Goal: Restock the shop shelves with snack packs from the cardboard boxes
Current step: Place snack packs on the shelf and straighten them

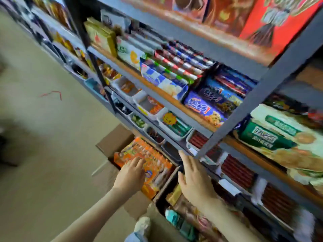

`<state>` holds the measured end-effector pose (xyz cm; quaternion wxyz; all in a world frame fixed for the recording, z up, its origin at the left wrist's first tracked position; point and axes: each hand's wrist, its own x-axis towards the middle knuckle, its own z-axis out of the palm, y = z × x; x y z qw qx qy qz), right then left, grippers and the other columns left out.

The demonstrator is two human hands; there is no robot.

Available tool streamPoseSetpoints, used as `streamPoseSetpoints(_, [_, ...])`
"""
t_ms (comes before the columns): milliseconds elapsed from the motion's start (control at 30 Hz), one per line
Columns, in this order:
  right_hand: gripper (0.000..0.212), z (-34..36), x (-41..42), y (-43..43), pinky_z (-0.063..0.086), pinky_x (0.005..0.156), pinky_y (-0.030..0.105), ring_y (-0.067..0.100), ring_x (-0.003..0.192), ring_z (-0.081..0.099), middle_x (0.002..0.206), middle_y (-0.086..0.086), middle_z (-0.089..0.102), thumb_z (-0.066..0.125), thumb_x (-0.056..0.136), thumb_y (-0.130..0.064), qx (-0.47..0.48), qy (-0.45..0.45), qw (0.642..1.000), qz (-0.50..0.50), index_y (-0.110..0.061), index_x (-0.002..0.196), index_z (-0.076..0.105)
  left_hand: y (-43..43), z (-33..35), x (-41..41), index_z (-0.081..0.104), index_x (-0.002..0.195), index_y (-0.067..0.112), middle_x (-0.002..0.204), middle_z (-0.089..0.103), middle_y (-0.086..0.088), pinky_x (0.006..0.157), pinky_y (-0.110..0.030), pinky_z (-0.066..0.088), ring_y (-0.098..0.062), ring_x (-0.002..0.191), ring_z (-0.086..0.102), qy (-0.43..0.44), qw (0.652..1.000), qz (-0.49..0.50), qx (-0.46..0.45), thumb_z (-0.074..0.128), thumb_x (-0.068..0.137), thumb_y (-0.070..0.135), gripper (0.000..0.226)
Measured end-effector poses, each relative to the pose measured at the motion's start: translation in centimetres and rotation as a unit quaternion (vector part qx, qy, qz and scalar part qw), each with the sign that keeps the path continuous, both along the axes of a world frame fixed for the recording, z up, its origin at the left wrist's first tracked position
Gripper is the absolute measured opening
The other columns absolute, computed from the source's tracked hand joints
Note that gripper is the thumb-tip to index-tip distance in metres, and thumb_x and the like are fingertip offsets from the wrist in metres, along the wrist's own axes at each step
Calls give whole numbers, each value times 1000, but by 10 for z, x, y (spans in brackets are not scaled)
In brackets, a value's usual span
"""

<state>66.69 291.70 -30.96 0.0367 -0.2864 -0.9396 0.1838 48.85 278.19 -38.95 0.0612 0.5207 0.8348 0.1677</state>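
Left hand point(130, 173) rests on boxed snack packs point(153, 165).

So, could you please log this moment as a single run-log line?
left hand: reaching into orange snack packs | box: open brown cardboard box on floor | right hand: open, empty, by grey metal shelf

The scene was evenly and fairly brightly lit, seemingly from overhead, though no lamp showed. The pale floor point(43, 119) carried only soft, diffuse shadows, with one dark smear at its left edge. Motion blur softened nearly everything: print on the biscuit packs point(204, 109) was barely legible, and the red boxes point(272, 21) on the top shelf were smeared. The wide lens bent the grey shelf frame point(244, 109) into slanting lines, worst towards the corners. Both hands, left point(130, 175) and right point(194, 180), looked soft-edged, and the lower right corner dissolved into streaks. No harsh glare appeared.
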Motion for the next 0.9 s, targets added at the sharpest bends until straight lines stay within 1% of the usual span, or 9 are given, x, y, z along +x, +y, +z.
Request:
streamPoseSetpoints(67, [65,-42,-20,-9,32,109,27,19,139,32,154,2,27,43,101,-25,-60,-62,996,0,-18,154,7,-22,-49,-19,70,95,7,85,66,-9,49,-28,52,-30,65,67,13,998,18,-65,69,65,18,32])
streamPoseSetpoints(167, [68,-118,-50,-21,32,104,21,15,140,28,157,-2,16,37,102,-29,-103,-140,985,-18,-19,153,-6,-44,-129,-46,69,95,10,83,65,-8,49,-28,52,-28,63,65,10,991,12,-132,84,43,9,54])
streamPoseSetpoints(267, [77,-202,-77,-35,44,96,26,21,125,49,142,5,42,63,88,-23,-142,-209,967,-13,-10,151,21,-56,-205,-65,66,96,13,83,66,-9,50,-27,52,-28,63,65,20,987,-3,-162,82,39,9,60])
streamPoseSetpoints(333, [85,-257,-89,-42,56,74,30,24,96,65,113,7,62,85,59,-18,-143,-217,965,-8,-5,135,50,-55,-247,-74,71,94,11,83,68,-11,52,-27,52,-27,63,65,58,983,-44,-169,84,31,9,64])
streamPoseSetpoints(400, [86,-298,-100,-47,57,67,32,24,88,66,107,7,64,88,53,-18,-140,-242,960,-1,-5,131,54,-50,-285,-79,61,106,8,88,69,-10,61,-30,53,-25,70,65,105,978,-100,-150,77,48,13,60])
streamPoseSetpoints(467, [82,-320,-112,-47,52,85,35,26,111,58,128,8,54,76,74,-20,-152,-252,956,9,-9,145,37,-42,-323,-82,53,113,7,96,68,-11,74,-36,52,-25,81,65,137,974,-142,-114,61,69,10,45])
streamPoseSetpoints(567, [68,-344,-123,-44,33,105,30,19,137,29,151,0,26,47,98,-25,-152,-241,958,27,-17,153,8,-25,-364,-86,69,103,5,97,68,-13,78,-38,56,-28,83,65,143,967,-173,-121,64,71,8,33])
streamPoseSetpoints(767, [61,-354,-122,-37,30,110,26,13,140,22,152,-4,21,43,100,-28,-172,-246,953,33,-20,152,10,1,-385,-104,68,67,16,68,62,-2,66,-31,46,-21,65,58,120,961,-182,-167,85,55,17,21])
streamPoseSetpoints(900, [63,-338,-120,-28,33,108,28,17,138,30,149,-1,30,51,96,-25,-150,-242,958,24,-16,150,21,14,-350,-108,68,83,11,69,60,-3,58,-28,47,-22,62,60,77,983,-145,-79,82,50,9,36])
